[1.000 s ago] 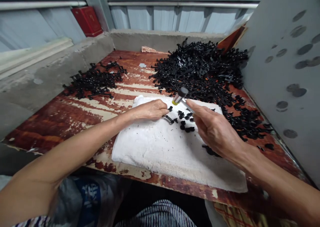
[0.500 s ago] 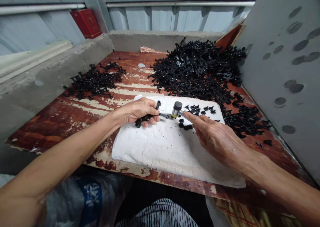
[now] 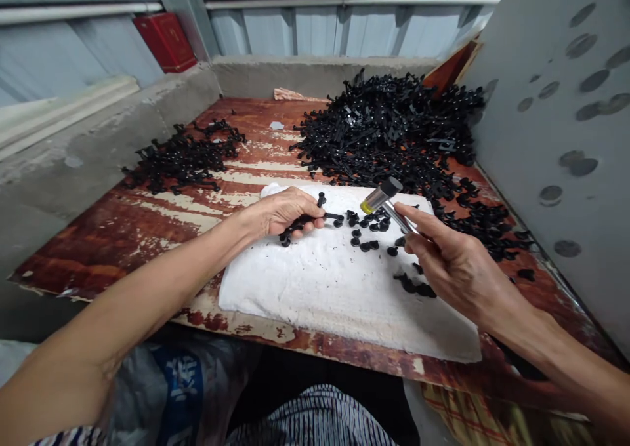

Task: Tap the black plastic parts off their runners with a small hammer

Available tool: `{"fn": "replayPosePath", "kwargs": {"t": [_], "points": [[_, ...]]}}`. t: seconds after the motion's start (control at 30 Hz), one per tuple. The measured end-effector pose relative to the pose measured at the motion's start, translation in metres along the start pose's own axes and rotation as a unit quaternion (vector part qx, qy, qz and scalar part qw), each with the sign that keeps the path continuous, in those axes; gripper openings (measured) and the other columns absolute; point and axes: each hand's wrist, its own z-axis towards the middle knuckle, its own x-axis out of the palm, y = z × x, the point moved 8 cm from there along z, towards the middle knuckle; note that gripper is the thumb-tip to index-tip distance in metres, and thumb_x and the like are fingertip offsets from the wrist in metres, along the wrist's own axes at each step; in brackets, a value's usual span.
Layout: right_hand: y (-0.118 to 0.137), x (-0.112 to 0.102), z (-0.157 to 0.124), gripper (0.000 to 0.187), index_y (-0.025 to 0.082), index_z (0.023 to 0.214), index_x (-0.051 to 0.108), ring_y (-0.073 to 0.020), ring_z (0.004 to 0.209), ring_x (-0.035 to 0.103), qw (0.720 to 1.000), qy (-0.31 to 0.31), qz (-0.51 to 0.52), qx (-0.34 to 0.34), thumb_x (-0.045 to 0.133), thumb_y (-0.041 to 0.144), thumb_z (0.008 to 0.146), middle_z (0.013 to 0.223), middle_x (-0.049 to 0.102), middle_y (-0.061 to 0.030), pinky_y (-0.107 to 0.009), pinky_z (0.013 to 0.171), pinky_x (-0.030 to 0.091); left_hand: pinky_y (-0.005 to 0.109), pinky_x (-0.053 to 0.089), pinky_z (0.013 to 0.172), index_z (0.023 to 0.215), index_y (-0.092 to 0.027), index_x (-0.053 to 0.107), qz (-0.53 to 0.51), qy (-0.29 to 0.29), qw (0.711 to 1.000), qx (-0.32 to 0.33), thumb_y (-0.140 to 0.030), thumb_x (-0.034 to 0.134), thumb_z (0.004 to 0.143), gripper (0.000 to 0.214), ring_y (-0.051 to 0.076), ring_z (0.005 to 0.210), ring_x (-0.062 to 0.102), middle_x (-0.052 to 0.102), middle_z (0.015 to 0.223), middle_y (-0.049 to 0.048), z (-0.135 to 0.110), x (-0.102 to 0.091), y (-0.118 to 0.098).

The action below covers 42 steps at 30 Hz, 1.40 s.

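My left hand (image 3: pixel 295 214) is closed around several black plastic parts (image 3: pixel 286 237) with rounded ends. One of them points up past the thumb, and another reaches right, its round end close to loose black pieces (image 3: pixel 364 245) on the white cloth (image 3: pixel 305 295). In my right hand (image 3: pixel 455 256) is a small mallet (image 3: pixel 381 195), gripped by its metal handle. Its head has a black face and a yellow face, and is raised and tilted above the loose pieces. More black pieces lie on the cloth below the right hand.
A big heap of black plastic parts (image 3: pixel 388 128) fills the back right of the worn red-brown board (image 3: pixel 256 115). A smaller pile (image 3: pixel 182 157) lies at the left. A grey panel (image 3: pixel 551 124) stands on the right, and a red box (image 3: pixel 165 42) sits on the ledge.
My right hand has lifted the mallet up and to the right, tilting its head. My left hand has moved slightly right with the black parts. Loose pieces below my right hand have come into view.
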Motion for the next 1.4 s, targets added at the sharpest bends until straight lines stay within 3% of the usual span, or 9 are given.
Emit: {"fn": "replayPosePath", "kwargs": {"t": [0.37, 0.57, 0.73, 0.97, 1.17, 1.4], "points": [[-0.022, 0.003, -0.025, 0.049, 0.008, 0.132, 0.054, -0.0131, 0.052, 0.051, 0.998, 0.005, 0.029, 0.060, 0.044, 0.026, 0.088, 0.063, 0.059, -0.0010, -0.025, 0.050, 0.045, 0.016, 0.023, 0.030, 0.054, -0.010, 0.055, -0.014, -0.016, 1.000, -0.019, -0.002, 0.056, 0.074, 0.022, 0.004, 0.039, 0.042, 0.055, 0.053, 0.0041, 0.008, -0.004, 0.003], [-0.024, 0.003, -0.026, 0.049, 0.009, 0.132, 0.055, -0.0125, 0.047, 0.047, 0.997, 0.007, 0.025, 0.071, 0.044, 0.028, 0.088, 0.059, 0.055, 0.0008, -0.024, 0.046, 0.040, 0.015, 0.023, 0.030, 0.055, -0.010, 0.054, -0.010, -0.015, 1.000, -0.019, -0.004, 0.053, 0.078, 0.024, 0.004, 0.038, 0.042, 0.056, 0.054, 0.0037, 0.009, -0.004, 0.004], [-0.021, 0.002, -0.025, 0.049, 0.008, 0.131, 0.056, -0.0129, 0.052, 0.052, 0.998, 0.005, 0.021, 0.057, 0.044, 0.027, 0.088, 0.063, 0.060, -0.0014, -0.024, 0.050, 0.043, 0.015, 0.023, 0.030, 0.056, -0.011, 0.054, -0.004, -0.016, 0.999, -0.028, -0.004, 0.056, 0.075, 0.021, 0.005, 0.039, 0.042, 0.055, 0.052, 0.0041, 0.010, -0.005, 0.005], [-0.020, 0.003, -0.025, 0.048, 0.008, 0.131, 0.055, -0.0126, 0.049, 0.050, 0.998, 0.008, 0.013, 0.054, 0.044, 0.026, 0.088, 0.061, 0.058, -0.0006, -0.024, 0.049, 0.043, 0.016, 0.023, 0.031, 0.056, -0.011, 0.054, -0.001, -0.019, 0.999, -0.028, -0.004, 0.058, 0.073, 0.020, 0.005, 0.039, 0.042, 0.056, 0.053, 0.0043, 0.011, -0.005, 0.005], [-0.019, 0.002, -0.026, 0.048, 0.008, 0.130, 0.056, -0.0126, 0.051, 0.053, 0.998, 0.002, 0.019, 0.052, 0.044, 0.025, 0.087, 0.063, 0.061, -0.0018, -0.024, 0.052, 0.046, 0.017, 0.023, 0.031, 0.053, -0.012, 0.053, 0.017, -0.030, 0.999, -0.011, -0.003, 0.056, 0.074, 0.023, 0.005, 0.039, 0.042, 0.055, 0.052, 0.0039, 0.006, -0.003, 0.003], [-0.017, 0.003, -0.025, 0.048, 0.005, 0.129, 0.057, -0.0155, 0.056, 0.060, 0.999, 0.003, 0.011, 0.043, 0.044, 0.025, 0.087, 0.072, 0.069, -0.0073, -0.028, 0.055, 0.051, 0.020, 0.023, 0.032, 0.052, -0.013, 0.052, 0.075, -0.083, 0.993, 0.047, -0.005, 0.055, 0.076, 0.025, 0.005, 0.038, 0.041, 0.056, 0.055, 0.0034, 0.002, -0.005, 0.001]]}}
